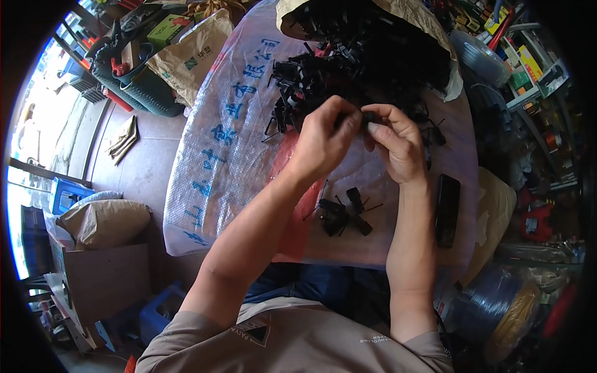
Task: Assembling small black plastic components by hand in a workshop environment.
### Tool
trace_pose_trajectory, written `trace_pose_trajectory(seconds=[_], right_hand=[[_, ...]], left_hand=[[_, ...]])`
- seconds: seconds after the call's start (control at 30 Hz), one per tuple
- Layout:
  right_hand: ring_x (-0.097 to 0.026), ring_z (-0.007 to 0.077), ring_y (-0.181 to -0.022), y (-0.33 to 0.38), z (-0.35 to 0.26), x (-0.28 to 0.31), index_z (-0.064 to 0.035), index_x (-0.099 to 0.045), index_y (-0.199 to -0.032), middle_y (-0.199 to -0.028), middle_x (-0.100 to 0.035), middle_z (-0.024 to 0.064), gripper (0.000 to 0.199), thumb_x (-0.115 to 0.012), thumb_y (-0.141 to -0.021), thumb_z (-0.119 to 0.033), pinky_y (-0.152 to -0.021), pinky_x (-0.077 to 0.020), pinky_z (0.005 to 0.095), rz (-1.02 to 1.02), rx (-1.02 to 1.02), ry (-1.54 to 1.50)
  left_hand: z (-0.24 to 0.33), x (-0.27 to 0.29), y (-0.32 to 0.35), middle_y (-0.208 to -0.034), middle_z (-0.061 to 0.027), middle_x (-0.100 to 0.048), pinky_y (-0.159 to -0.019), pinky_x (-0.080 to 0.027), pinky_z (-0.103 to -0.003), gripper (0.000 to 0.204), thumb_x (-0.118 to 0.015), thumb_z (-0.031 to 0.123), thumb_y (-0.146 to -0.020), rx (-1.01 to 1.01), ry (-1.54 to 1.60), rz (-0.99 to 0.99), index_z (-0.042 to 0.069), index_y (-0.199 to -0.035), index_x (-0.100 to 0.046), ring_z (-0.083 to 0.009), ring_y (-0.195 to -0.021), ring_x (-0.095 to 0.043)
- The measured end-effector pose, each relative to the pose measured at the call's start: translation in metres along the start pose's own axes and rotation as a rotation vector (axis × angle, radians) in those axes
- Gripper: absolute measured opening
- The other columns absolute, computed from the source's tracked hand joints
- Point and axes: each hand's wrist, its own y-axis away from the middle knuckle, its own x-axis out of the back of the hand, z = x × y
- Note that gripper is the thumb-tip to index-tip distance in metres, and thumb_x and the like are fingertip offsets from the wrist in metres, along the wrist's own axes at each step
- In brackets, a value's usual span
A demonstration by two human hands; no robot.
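Note:
Over the covered table (214, 155), my left hand (326, 133) and my right hand (399, 142) meet with fingers pinched. Between their fingertips is a small dark piece (369, 117), mostly hidden by the fingers; its kind cannot be made out. Just beyond my hands lies a heap of black plastic parts (305, 78) with thin prongs, spilling from an open paper sack (456, 84). Closer to me, between my forearms, several similar black parts (344, 213) lie in a small group.
A black phone-like slab (448, 210) lies right of my right forearm. On the left are a paper bag (193, 59), a full sack (107, 222) on a box and a blue stool (158, 314). Shelves (535, 87) and wrapped coils (497, 304) crowd the right.

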Motion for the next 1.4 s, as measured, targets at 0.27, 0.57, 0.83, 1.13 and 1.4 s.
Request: trace_pose_trajectory(seconds=[0.27, 0.57, 0.83, 1.13, 1.4], right_hand=[[-0.049, 0.0045, -0.054, 0.003, -0.011, 0.015, -0.0007, -0.063, -0.092, -0.068, -0.059, -0.0007, 0.015, -0.065, -0.089, -0.015, -0.050, -0.0396, 0.0187, -0.059, -0.098, 0.268], [-0.052, 0.0060, -0.053, 0.005, -0.013, 0.017, 0.0003, -0.062, -0.092, -0.066, -0.059, 0.0012, 0.010, -0.061, -0.090, -0.010, -0.048, -0.0413, 0.0197, -0.202, -0.260, 0.309], [-0.063, 0.0262, -0.078, -0.002, 0.025, 0.008, -0.0027, -0.062, -0.105, -0.099, -0.063, 0.0135, 0.028, -0.065, -0.076, -0.003, -0.071, -0.0522, 0.0346, 0.026, 0.247, 1.153], [-0.061, 0.0241, -0.067, -0.004, 0.017, 0.011, -0.0009, -0.060, -0.094, -0.080, -0.060, 0.0149, 0.018, -0.068, -0.082, -0.012, -0.061, -0.0483, 0.0337, 0.151, 0.103, 1.039], [-0.044, 0.0024, -0.053, -0.008, 0.010, 0.019, -0.0055, -0.061, -0.084, -0.065, -0.050, -0.0052, 0.018, -0.066, -0.091, -0.021, -0.046, -0.0333, 0.0190, 0.351, -0.085, 0.087]], left_hand=[[0.008, 0.019, -0.008, -0.084, -0.0063, -0.065, -0.067, -0.049, -0.026, 0.030, -0.061, 0.018, -0.090, 0.198, 0.073, -0.331, -0.005, -0.110, -0.062, -0.0115, -0.072, -0.059], [0.008, 0.018, -0.005, -0.080, -0.0090, -0.065, -0.065, -0.051, -0.027, 0.030, -0.061, 0.014, -0.083, 0.135, -0.239, -0.366, -0.007, -0.104, -0.062, -0.0130, -0.069, -0.060], [-0.011, 0.047, -0.022, -0.084, -0.0130, -0.064, -0.052, -0.047, -0.027, 0.030, -0.049, 0.018, -0.090, 0.493, 0.794, -0.143, 0.001, -0.113, -0.057, -0.0198, -0.065, -0.062], [-0.013, 0.051, -0.023, -0.085, -0.0106, -0.061, -0.064, -0.054, -0.035, 0.009, -0.055, 0.003, -0.085, 0.561, 0.984, 0.033, 0.001, -0.093, -0.058, -0.0238, -0.073, -0.064], [-0.001, 0.025, -0.013, -0.093, -0.0059, -0.065, -0.077, -0.051, -0.026, 0.038, -0.072, 0.009, -0.080, 0.193, -0.003, -0.255, -0.001, -0.115, -0.060, -0.0124, -0.084, -0.061]])
